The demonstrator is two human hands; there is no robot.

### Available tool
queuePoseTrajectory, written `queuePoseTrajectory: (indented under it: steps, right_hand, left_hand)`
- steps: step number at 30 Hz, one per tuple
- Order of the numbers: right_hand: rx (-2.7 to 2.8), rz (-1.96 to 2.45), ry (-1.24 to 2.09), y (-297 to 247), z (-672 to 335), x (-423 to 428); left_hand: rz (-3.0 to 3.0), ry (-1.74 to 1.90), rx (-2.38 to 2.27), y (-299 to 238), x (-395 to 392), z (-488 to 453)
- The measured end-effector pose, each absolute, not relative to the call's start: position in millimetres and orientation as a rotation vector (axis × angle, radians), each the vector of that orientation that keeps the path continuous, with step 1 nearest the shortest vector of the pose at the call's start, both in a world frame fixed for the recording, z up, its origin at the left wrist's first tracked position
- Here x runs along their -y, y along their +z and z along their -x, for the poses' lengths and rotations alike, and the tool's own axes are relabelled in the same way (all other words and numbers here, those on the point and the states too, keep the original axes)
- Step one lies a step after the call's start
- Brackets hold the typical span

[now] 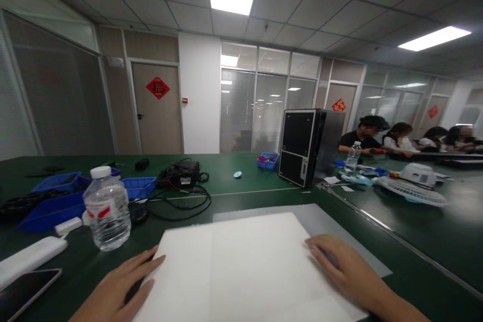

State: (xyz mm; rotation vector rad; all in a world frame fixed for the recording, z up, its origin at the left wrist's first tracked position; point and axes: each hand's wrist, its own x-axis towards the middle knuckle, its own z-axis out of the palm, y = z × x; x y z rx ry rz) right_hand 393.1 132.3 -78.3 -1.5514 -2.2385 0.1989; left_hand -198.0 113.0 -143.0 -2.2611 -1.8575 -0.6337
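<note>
A large white sheet of paper with a faint vertical crease lies in front of me, partly over a grey sheet on the green table. My left hand rests at the paper's left edge, fingers stretched out and thumb apart, fingertips touching it. On the opposite edge, my right hand touches the paper with its fingers extended; a dark gap shows between them. Neither hand visibly grasps anything, though the undersides of the fingers are hidden.
To the left stand a water bottle, a phone, a white power bank-like block and blue trays. Beyond are a black adapter with cables and a black computer case. A fan part lies right; several people sit farther off.
</note>
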Motion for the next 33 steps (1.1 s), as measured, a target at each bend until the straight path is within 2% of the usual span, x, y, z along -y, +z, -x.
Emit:
queuePoseTrajectory:
  steps: [5, 8, 20, 26, 33]
  right_hand:
    - [2.122, 1.798, 0.043, -86, -420, -145]
    - [2.094, 1.921, 0.070, -88, -433, -150]
    - [2.255, 1.424, 0.307, -76, -399, -131]
    - [2.193, 1.629, 0.285, -81, -414, -139]
    - [2.200, 1.603, 0.382, -87, -415, -138]
  left_hand:
    - [2.256, -0.624, 1.859, -143, -113, 199]
    - [2.254, -0.621, 1.850, -143, -113, 199]
    - [2.279, -0.619, 1.888, -146, -113, 203]
    - [2.273, -0.590, 1.882, -148, -114, 205]
    - [2.281, -0.624, 1.858, -153, -116, 207]
